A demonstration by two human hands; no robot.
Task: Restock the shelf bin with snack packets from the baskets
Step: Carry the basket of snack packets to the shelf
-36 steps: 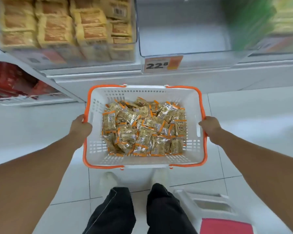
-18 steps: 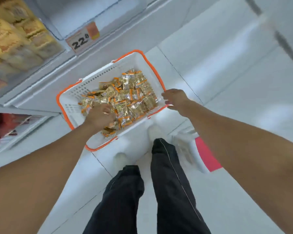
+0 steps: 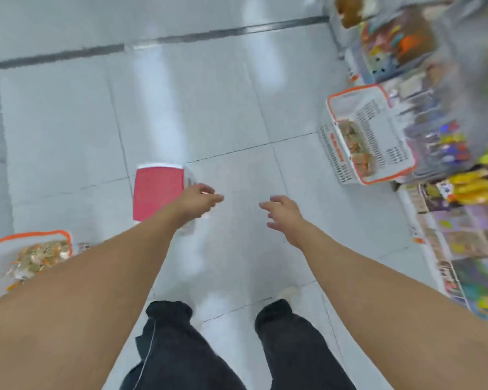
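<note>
Two baskets in play here: at the near left edge, a white basket with an orange rim sits on the floor, partly hidden behind the left forearm, with a heap of gold-and-orange snack packets piled inside. Over at the far right, a second white basket with orange trim rests on the floor just beside the shelving, and a smaller clutch of packets lies along its left side, the rest of its mesh bottom showing bare. The shelf goods are a blur of colour, too smeared to name. Both hands are out front and carrying nothing: the left hand has its fingers loosely extended above the right edge of a red-topped step stool, the right hand is spread with fingers relaxed over bare tile. Between the hands lies pale tiled floor, running far back to a dark strip across the aisle. Dark trouser legs stand at the near edge, well apart from both baskets.
</note>
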